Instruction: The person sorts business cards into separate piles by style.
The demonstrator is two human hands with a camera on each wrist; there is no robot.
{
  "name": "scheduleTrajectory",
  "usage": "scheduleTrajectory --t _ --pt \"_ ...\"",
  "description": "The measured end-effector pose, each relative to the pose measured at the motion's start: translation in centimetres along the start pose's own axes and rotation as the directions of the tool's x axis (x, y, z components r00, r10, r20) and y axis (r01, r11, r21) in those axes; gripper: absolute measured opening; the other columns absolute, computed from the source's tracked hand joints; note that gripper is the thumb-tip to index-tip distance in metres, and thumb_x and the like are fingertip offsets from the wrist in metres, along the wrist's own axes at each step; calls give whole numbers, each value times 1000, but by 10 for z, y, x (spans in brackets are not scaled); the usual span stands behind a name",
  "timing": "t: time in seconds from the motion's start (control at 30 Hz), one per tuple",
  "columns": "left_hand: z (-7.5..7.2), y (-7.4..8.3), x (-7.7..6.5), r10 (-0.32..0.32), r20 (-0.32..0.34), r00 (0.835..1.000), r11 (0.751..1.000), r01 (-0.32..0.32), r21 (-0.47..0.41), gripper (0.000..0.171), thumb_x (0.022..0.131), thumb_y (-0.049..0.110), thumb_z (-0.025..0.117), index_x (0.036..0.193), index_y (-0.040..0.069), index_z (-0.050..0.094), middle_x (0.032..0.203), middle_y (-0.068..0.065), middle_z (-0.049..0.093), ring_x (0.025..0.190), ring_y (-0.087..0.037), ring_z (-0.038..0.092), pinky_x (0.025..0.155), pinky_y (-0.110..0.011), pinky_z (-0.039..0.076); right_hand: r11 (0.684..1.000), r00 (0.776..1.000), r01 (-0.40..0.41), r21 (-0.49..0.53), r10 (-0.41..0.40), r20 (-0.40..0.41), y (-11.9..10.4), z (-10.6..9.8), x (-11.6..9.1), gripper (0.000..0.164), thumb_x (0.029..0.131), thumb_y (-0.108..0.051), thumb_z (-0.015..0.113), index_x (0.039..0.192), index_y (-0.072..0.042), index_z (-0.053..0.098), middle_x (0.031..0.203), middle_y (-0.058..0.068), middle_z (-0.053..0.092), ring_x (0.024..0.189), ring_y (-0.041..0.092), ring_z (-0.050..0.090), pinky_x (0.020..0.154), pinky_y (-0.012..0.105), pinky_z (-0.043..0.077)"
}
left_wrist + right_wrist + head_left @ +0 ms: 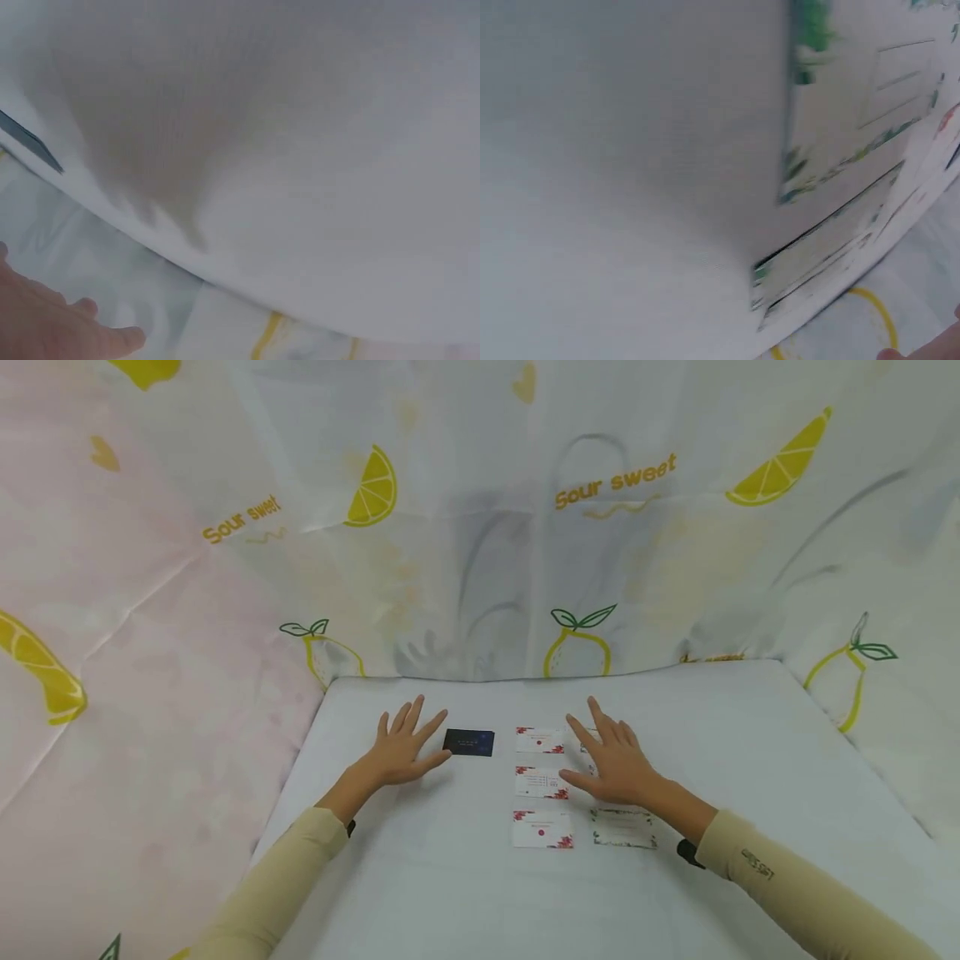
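Observation:
Fingers spread, my left hand hovers left of a small stack of dark blue cards, its thumb tip right at the stack's edge in the head view. My right hand is spread over the cards on the right and holds nothing. Three white cards with red floral corners, among them the nearest red-flowered card, form a column between the hands. Beside them runs a column of green-leaf cards, the nearest being a leaf-bordered card; the right hand partly hides the farther ones. The left wrist view shows fingers above the table.
The cards lie on a white-covered table. A lemon-print curtain closes in the back and both sides, meeting the table's far edge. Dark bands sit at the wrists, under beige sleeves.

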State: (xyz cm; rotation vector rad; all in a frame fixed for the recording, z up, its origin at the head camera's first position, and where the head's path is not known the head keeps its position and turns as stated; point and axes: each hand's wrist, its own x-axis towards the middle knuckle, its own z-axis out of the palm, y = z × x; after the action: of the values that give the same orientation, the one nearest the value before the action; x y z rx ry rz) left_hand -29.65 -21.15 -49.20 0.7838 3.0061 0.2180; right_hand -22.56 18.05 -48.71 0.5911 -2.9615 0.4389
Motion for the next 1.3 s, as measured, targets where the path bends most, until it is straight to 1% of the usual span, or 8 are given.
scheduleTrajectory --t 0.13,0.27,0.43,0.53,0.77,0.97,1.2,1.3 --pt "2 1 -9 -6 8 1000 1000 7 -16 74 96 66 39 159 32 18 166 -19 1 151 -43 10 113 -72 4 999 998 -42 -18 41 -47 24 -5 -23 87 89 -60 59 157 -17 25 166 19 -2 144 46 26 114 68 15" --pt "1 4 -15 -24 4 1000 1000 24 -7 72 98 64 37 158 29 21 165 -21 2 150 -44 11 112 -73 4 997 994 -73 -22 71 -84 45 -10 -44 85 90 -57 60 156 -14 28 165 23 2 141 48 27 110 71 16" --pt "-5 8 -18 -19 -8 1000 1000 19 -22 72 98 63 39 158 29 21 165 -21 1 150 -45 10 112 -73 3 991 989 -133 -13 131 -73 67 -18 -60 84 92 -55 59 156 -13 26 163 27 1 141 51 24 109 72 14" --pt "-7 8 -17 -5 -15 1000 1000 5 -2 73 98 63 39 159 30 18 166 -20 -1 151 -44 8 113 -71 1 987 984 -163 -1 162 -72 76 -21 -65 84 92 -55 58 156 -12 25 163 28 0 141 53 22 109 73 13" --pt "-7 8 -17 -4 -4 1000 999 4 37 75 96 66 38 159 32 17 166 -18 -4 151 -45 6 113 -71 0 983 981 -186 -4 185 -64 85 -22 -71 84 92 -57 57 157 -13 24 163 27 -3 141 54 20 109 74 10" --pt "-6 4 -22 -36 15 999 997 35 64 75 96 67 38 159 32 17 166 -19 -4 151 -45 5 112 -72 1 976 975 -217 4 217 -40 86 -23 -72 87 92 -61 55 157 -14 22 163 27 -4 142 55 18 107 77 8" --pt "-5 5 -23 -30 30 999 999 30 17 77 95 68 39 159 32 15 166 -17 -7 151 -44 4 112 -72 -2 978 976 -211 0 210 -47 84 -20 -72 86 91 -59 57 156 -12 25 163 27 -2 142 54 18 107 77 9" --pt "-2 5 -23 -30 35 999 1000 30 6 77 95 68 39 159 32 13 166 -17 -5 151 -44 5 112 -72 -2 977 976 -213 -3 212 -44 84 -18 -73 86 91 -59 57 156 -12 26 163 27 -1 143 53 18 107 76 9"
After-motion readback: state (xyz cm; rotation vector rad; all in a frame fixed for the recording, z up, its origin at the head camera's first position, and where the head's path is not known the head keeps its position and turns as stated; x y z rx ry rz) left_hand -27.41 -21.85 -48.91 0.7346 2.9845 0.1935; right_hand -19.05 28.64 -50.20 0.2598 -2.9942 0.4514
